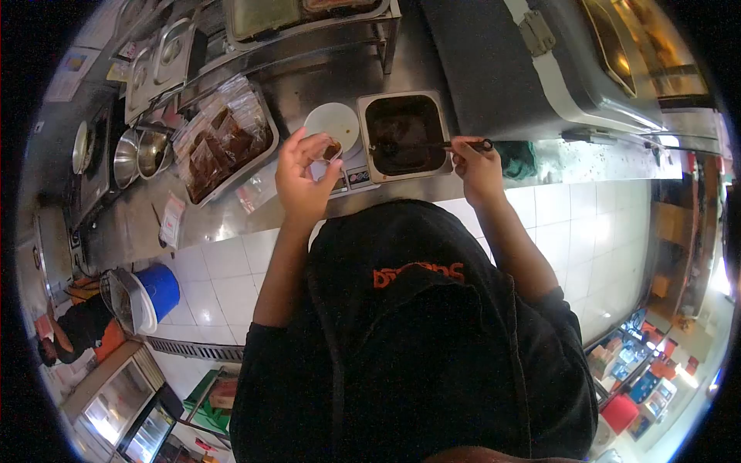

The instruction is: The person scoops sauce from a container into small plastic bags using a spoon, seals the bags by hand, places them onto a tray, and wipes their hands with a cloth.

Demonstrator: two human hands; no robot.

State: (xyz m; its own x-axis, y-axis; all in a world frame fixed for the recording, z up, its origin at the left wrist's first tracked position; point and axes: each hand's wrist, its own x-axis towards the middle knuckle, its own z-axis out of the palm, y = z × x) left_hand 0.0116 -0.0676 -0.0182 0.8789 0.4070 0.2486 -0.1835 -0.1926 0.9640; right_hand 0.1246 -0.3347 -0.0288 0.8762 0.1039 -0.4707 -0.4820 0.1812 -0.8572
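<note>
My left hand is closed around a small clear container with a little dark sauce in it; whether it is a cup or a bag I cannot tell. It is held above the near edge of a white bowl, which sits on a kitchen scale. In my right hand is the dark handle of a ladle, gripped near its end. The ladle reaches over the rim into a square metal pan of dark sauce, and its bowl is hard to make out there.
Left of the scale, a metal tray holds plastic bags of dark sauce. Metal bowls stand farther left. A large grey box borders the pan's right side, near a green cloth. A person is far left.
</note>
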